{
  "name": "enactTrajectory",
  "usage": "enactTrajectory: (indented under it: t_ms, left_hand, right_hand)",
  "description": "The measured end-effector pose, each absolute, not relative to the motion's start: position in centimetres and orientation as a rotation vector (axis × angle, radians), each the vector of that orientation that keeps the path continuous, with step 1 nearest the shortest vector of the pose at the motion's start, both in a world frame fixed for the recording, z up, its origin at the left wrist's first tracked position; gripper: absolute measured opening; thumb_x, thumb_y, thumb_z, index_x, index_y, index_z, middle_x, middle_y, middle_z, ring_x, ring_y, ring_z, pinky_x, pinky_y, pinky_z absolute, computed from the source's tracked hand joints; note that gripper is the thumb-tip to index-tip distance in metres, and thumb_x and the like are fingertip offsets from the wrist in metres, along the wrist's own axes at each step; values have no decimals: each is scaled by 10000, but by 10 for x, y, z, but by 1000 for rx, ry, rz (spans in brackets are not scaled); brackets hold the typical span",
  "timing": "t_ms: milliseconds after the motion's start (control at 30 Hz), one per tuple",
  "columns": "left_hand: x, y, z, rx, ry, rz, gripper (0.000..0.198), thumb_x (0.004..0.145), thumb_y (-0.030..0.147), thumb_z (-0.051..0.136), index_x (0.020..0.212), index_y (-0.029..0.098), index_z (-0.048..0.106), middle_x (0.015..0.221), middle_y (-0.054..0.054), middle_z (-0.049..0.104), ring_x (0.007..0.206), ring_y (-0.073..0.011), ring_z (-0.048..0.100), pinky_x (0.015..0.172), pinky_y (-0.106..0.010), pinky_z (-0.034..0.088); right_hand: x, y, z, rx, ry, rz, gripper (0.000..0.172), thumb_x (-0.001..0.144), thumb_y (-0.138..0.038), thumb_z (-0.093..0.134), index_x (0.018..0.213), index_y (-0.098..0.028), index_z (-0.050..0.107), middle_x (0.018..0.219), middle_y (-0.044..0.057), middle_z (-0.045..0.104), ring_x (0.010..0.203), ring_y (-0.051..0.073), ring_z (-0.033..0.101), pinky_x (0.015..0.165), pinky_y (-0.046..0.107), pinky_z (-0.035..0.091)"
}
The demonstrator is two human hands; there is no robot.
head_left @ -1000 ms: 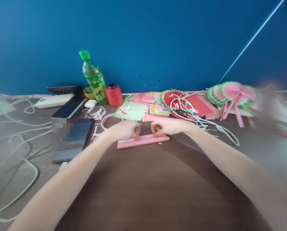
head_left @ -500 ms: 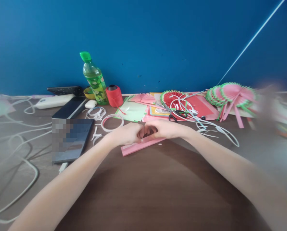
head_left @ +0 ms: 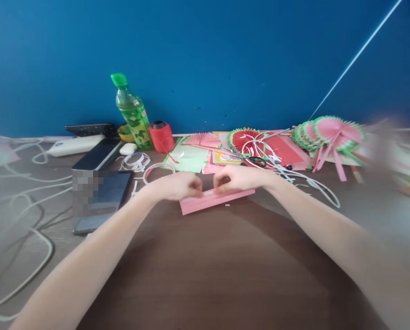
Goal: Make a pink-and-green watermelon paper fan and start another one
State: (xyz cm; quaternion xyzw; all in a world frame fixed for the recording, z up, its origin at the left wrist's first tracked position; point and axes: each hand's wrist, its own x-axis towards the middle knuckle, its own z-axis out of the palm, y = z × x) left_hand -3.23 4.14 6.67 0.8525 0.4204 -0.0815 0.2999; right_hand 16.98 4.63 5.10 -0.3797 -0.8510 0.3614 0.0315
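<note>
A folded strip of pink paper [head_left: 218,200] lies slightly slanted on the brown table, with a whitish strip along its upper edge. My left hand [head_left: 181,185] pinches that upper edge left of its middle, fingers curled behind the paper. Just to the right, my right hand [head_left: 232,178] pinches the same edge, thumb and fingertips together. Only a small gap separates the two hands. A small white scrap [head_left: 227,205] rests on the table in front of the paper. Behind my left hand is a roll of tape [head_left: 157,166], partly covered.
At the back stand a green-capped bottle [head_left: 132,114] and a red thread spool [head_left: 162,137]. Black scissors [head_left: 256,161], pleated paper fans [head_left: 337,133] and a white cable [head_left: 323,189] lie behind and to the right. On the left are a dark tablet [head_left: 105,201] and more cables.
My hands have drawn slightly apart along the upper edge, and my right hand has shifted right. The pink paper has moved a little right, with more of its face and right end showing.
</note>
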Motion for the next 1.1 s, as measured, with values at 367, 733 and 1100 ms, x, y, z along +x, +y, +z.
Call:
enactTrajectory:
  t_ms: [367,733,1100]
  left_hand:
    - [-39,51,61,2366,1083,-72,209,750,313,454,721,182,614,686,13,610,623,-122,511,577,-221,338]
    - [-39,58,47,1961,1127,167,136,693,283,538,694,156,585,688,-28,651,603,-127,578,566,-220,434]
    - [-31,51,51,1852,1212,490,196,674,343,598,697,150,625,631,-4,612,573,-99,510,554,-218,376]
  right_hand:
    - [185,54,58,-1220,-2607,1089,220,752,-370,570,758,-159,631,789,29,637,698,132,519,619,257,371]
    - [203,69,48,-1372,-2573,883,109,733,-186,522,773,-170,622,807,33,653,720,153,568,640,281,416]
    - [159,43,42,-868,-2345,190,153,829,-140,492,819,-152,643,859,68,638,825,165,556,739,294,416]
